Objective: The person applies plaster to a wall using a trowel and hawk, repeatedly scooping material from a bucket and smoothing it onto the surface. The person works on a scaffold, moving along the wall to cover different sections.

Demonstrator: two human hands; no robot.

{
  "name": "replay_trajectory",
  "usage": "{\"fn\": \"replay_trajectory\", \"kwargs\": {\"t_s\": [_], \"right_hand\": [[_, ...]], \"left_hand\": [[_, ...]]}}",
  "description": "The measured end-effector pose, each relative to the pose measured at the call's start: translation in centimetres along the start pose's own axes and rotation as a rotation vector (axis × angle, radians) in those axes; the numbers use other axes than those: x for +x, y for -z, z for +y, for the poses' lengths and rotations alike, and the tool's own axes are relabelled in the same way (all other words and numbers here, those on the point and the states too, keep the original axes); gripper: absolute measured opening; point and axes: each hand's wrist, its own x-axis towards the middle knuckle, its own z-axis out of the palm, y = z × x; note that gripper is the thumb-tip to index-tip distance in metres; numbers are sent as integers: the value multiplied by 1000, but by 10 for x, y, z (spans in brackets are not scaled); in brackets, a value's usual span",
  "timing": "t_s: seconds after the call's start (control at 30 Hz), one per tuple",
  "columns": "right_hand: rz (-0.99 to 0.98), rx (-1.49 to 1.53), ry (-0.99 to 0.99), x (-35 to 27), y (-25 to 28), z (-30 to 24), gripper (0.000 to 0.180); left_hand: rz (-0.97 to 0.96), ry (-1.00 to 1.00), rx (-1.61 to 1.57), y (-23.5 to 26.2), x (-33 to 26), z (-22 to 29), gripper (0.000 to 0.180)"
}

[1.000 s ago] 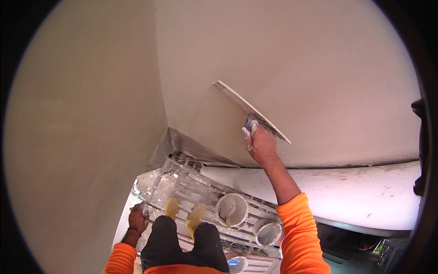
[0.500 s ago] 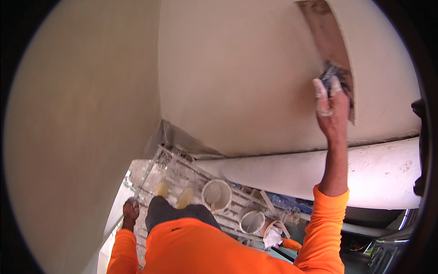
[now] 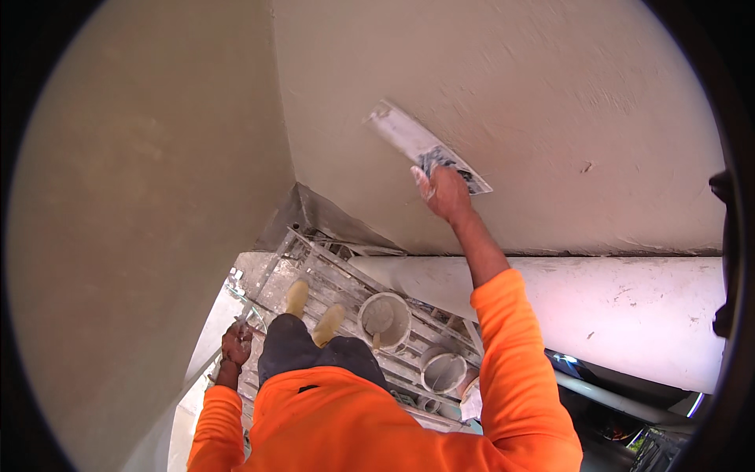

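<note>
My right hand (image 3: 447, 193) is closed round the dark handle of a long rectangular plastering trowel (image 3: 403, 135). The blade lies tilted against the plastered wall (image 3: 566, 94), its far end up and to the left. White plaster smears the fingers. Low at the left, my left hand (image 3: 236, 343) hangs beside my leg with its fingers curled. What it holds, if anything, is too small and dark to make out. On the planks by my feet stands a bucket (image 3: 403, 318) of grey plaster with a scoop-like tool (image 3: 377, 318) in it.
Slatted scaffold planks (image 3: 346, 275) carry my feet in pale boots (image 3: 297, 299). A smaller bucket (image 3: 443, 371) sits right of the first. Another wall (image 3: 157, 197) rises close on the left, meeting the plastered one at a corner. A thick white pipe-like form (image 3: 613, 307) runs below the wall.
My right hand has swept the trowel left from high on the right, and its blade has turned from steep to slanting. My left hand stays low, shifted slightly right.
</note>
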Motion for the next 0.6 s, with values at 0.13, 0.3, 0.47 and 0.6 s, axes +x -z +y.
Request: {"fn": "replay_trajectory", "kwargs": {"t_s": [0.13,0.3,0.47,0.6], "right_hand": [[167,-180,-38,5,42,-11,50],[493,-55,-95,-19,200,-49,51],[291,57,-36,-69,173,-58,39],[-176,-106,-129,-109,6,-28,42]], "left_hand": [[93,-145,287,24,-18,-6,28],[42,48,613,59,-11,-36,36],[-38,25,481,66,47,-48,35],[-162,402,-929,56,85,-17,24]]}}
